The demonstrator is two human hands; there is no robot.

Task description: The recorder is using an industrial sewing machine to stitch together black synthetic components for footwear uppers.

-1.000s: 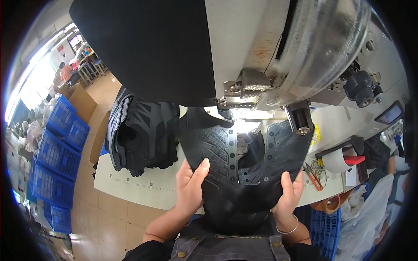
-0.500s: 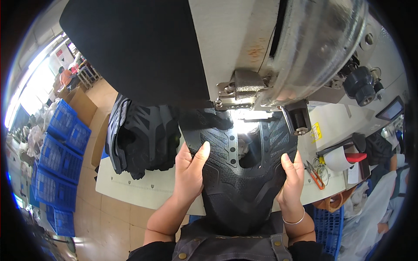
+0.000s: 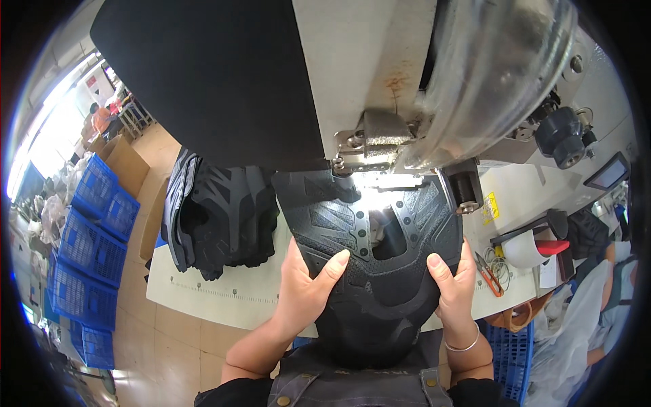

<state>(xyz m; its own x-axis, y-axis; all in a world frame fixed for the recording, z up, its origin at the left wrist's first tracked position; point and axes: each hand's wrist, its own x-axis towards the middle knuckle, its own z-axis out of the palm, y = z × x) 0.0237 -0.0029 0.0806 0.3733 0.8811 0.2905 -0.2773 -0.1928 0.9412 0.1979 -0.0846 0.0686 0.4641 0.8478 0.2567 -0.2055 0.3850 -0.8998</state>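
Okay, left hand (image 3: 308, 288) and right hand (image 3: 456, 283) gripped opposite sides of the black shoe upper (image 3: 380, 293), lower centre, far end under the machine head (image 3: 386, 132); finished portion unclear. Stacked uppers (image 3: 234, 210) lay left of centre, done or waiting, couldn't tell. Blue baskets (image 3: 85, 261) stood far left, contents unreadable.

Dark grey apron (image 3: 366, 389), its two straps (image 3: 294, 386) each bearing a round brass-coloured button (image 3: 283, 401). Black sleeves (image 3: 232, 393) show either side of the apron. Above its right strap, a thin silvery bangle (image 3: 464, 349) circles the right wrist (image 3: 462, 334).
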